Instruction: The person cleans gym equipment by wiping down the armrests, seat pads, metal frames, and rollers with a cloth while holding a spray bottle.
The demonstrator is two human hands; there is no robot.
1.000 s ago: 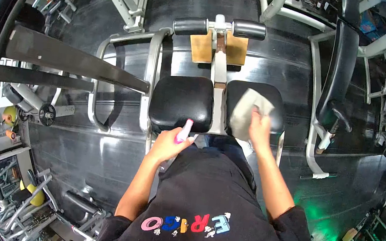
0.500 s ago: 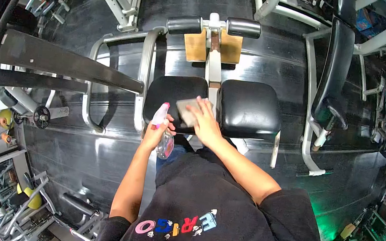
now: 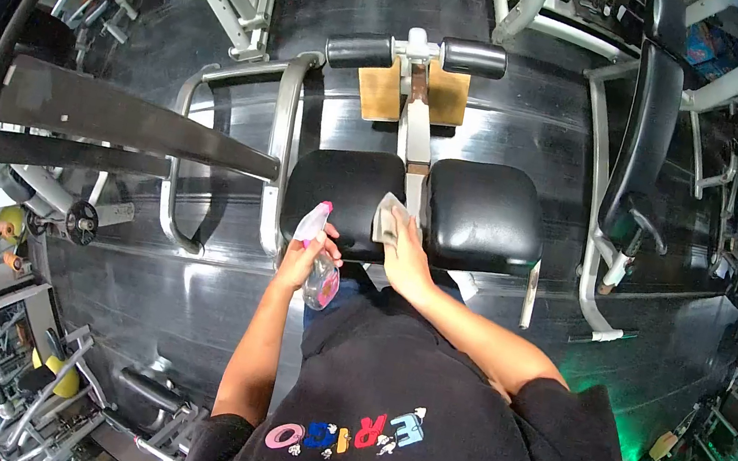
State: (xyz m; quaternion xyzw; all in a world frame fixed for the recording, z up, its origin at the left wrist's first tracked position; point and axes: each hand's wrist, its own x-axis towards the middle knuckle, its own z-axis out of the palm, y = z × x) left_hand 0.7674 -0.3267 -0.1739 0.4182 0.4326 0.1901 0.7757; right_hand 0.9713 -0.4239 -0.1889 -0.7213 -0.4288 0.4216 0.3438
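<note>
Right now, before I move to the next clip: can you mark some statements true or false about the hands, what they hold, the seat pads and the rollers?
1. The left hand holds a spray bottle. True.
2. The right hand is empty. False: it holds a cloth.
3. The cloth is at the inner edge of the left seat pad. True.
4. The left seat pad touches the right seat pad. False: a metal beam runs between them.
5. The left roller and right roller are both black. True.
</note>
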